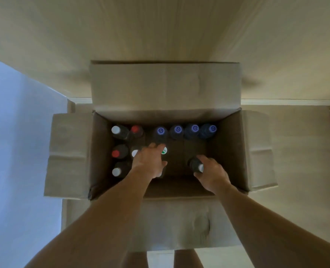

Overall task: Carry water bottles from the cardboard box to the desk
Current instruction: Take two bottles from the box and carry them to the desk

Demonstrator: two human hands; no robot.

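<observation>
Looking straight down, I see both my arms reaching into the open cardboard box (71, 151) at the centre of the frame. My right hand (212, 174) grips a dark bottle with a white cap (196, 165) in the box's lower right part. My left hand (149, 161) lies with fingers extended over a green-and-white-capped bottle (164, 150); I cannot tell whether it grips it. Four blue-capped bottles (194, 129) line the far wall, and red- and white-capped bottles (119, 131) stand at the left.
</observation>
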